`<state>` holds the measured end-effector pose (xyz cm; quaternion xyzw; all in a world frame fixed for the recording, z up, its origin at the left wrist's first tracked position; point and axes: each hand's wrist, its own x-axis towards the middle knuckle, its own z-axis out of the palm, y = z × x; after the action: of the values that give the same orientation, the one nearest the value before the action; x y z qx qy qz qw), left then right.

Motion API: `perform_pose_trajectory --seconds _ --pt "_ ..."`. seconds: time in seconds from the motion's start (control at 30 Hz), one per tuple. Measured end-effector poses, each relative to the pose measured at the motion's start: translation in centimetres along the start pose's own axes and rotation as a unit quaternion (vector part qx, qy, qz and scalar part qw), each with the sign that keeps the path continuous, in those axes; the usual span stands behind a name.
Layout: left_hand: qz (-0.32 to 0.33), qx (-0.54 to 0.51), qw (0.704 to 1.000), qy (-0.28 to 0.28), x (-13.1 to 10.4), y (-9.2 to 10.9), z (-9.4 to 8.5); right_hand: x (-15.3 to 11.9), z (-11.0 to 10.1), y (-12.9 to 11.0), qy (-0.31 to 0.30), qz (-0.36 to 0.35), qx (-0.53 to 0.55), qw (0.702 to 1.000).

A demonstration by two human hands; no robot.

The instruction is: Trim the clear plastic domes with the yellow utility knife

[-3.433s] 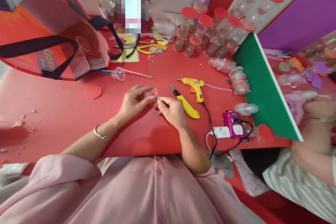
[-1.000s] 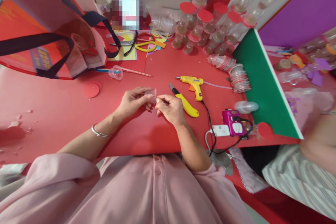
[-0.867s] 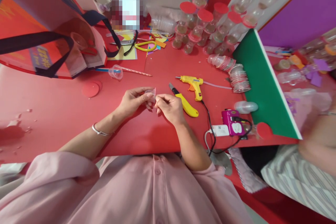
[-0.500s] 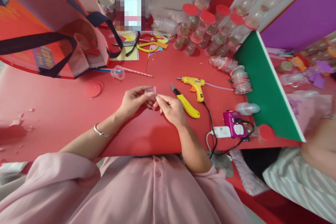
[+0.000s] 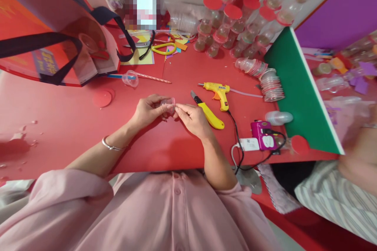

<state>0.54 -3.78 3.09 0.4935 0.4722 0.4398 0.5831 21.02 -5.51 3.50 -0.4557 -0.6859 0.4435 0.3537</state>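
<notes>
A small clear plastic cup (image 5: 168,102) is held above the red table, lying on its side between my hands. My left hand (image 5: 148,110) is closed around the cup's body, thumb on the near side. At the cup's rim, my right hand (image 5: 193,119) pinches with thumb and forefinger; whatever else may be between those fingertips is too small to make out. Just right of my right hand lies a yellow utility knife (image 5: 211,116), blade out. Beyond it rests a yellow hot glue gun (image 5: 219,91) with a clear glue stick in its back.
Cup hourglasses with red lids (image 5: 221,39) stand at the back right. Stacked cups (image 5: 272,85) lie by a green divider (image 5: 312,98). A purple power adapter (image 5: 262,135) with cables sits at right. Scissors (image 5: 164,48), a loose cup (image 5: 130,79) and a large bag (image 5: 67,59) occupy the left back.
The cup has turned slightly in my fingers, showing more of its pink-tinted rim. Both hands stay in nearly the same place; the whole view has shifted a little.
</notes>
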Motion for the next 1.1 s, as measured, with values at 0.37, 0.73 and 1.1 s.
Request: perform_pose_trajectory --seconds 0.37,0.73,1.1 --pt "0.032 0.061 0.997 -0.033 0.0 -0.5 0.0 -0.2 0.2 -0.1 0.017 0.003 -0.057 0.998" --pt "0.045 0.047 0.998 -0.006 0.1 -0.9 0.0 -0.1 2.4 1.2 0.128 0.055 -0.011 0.99" --pt "0.056 0.05 0.997 -0.005 0.0 -1.1 0.0 -0.8 2.5 1.9 0.107 0.076 0.022 0.991"
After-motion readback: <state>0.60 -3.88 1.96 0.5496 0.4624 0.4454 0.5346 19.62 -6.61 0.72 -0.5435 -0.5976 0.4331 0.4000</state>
